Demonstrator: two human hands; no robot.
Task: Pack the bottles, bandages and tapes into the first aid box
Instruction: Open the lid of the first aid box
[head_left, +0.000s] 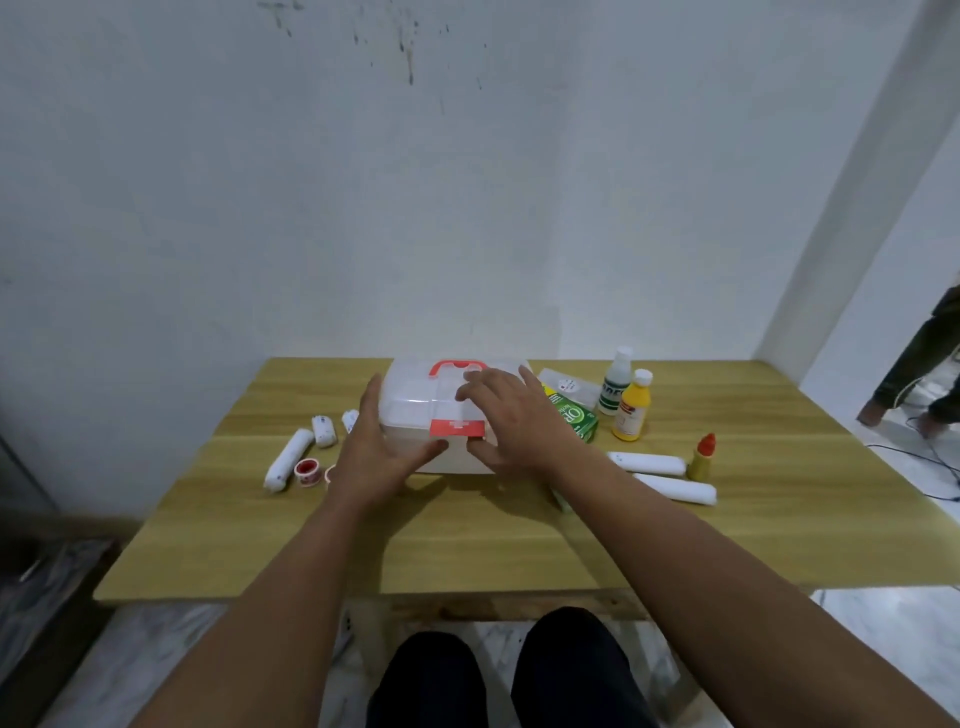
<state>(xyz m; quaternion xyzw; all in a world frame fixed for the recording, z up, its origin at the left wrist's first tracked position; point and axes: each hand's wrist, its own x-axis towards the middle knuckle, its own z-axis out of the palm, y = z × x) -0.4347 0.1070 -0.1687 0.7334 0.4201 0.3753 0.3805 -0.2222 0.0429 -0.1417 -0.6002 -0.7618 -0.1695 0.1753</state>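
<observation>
A translucent first aid box (415, 395) with a red handle and red latch stands shut at the middle of the wooden table (493, 540). My left hand (376, 449) lies against its left front corner, thumb near the latch. My right hand (511, 415) rests on the lid's right front, fingers spread, thumb by the latch. White bandage rolls (285, 460) and red tape rolls (307, 472) lie left of the box. Two more bandage rolls (652, 462) lie to the right. A white bottle (615, 387), a yellow bottle (632, 408) and a small red-capped bottle (702, 460) stand on the right.
A green carton (576, 418) and a clear packet (569, 387) lie just right of the box. A white wall rises behind the table. Another person's legs (919, 374) stand at the far right, with cables on the floor. My knees show under the table's near edge.
</observation>
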